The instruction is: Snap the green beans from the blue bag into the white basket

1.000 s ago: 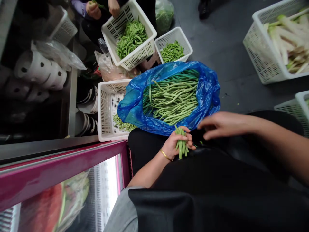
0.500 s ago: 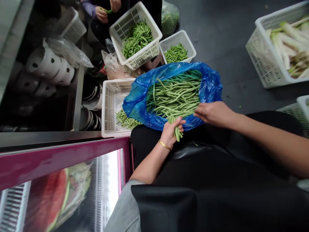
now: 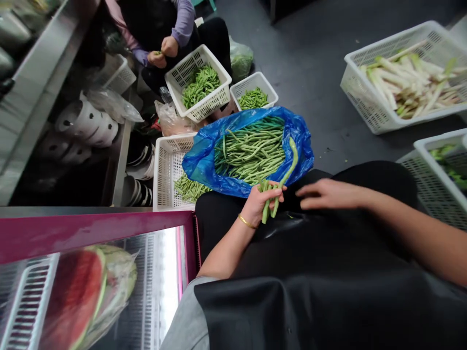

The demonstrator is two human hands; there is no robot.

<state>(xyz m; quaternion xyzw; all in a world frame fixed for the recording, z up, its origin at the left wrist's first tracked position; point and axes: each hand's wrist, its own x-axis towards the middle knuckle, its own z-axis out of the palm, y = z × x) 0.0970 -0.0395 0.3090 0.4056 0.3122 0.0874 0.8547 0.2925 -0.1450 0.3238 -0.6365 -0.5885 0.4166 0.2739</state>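
My left hand (image 3: 255, 201), with a gold bracelet at the wrist, is closed around a small bunch of green beans (image 3: 267, 206). One long bean (image 3: 292, 165) sticks out of the bunch toward the far right, over the bag's near edge. My right hand (image 3: 317, 193) is just right of the bunch, apart from it, fingers stretched out and slightly blurred, holding nothing visible. Beyond both hands lies an open blue plastic bag (image 3: 301, 133) full of long green beans (image 3: 251, 153). Left of the bag, a white crate (image 3: 160, 170) holds short bean pieces (image 3: 190, 187).
Another person's hands (image 3: 168, 47) work above a white basket (image 3: 202, 113) of green pods. A smaller basket (image 3: 273, 97) stands beside it. To the right are a crate (image 3: 367, 116) of white stalks and another crate (image 3: 419, 180). A pink-framed glass case (image 3: 146, 228) borders my left.
My right hand has left the bag's edge and moved nearer me, its fingers opening. A long bean now shows in my left hand's bunch. The view has shifted, showing more of the other person.
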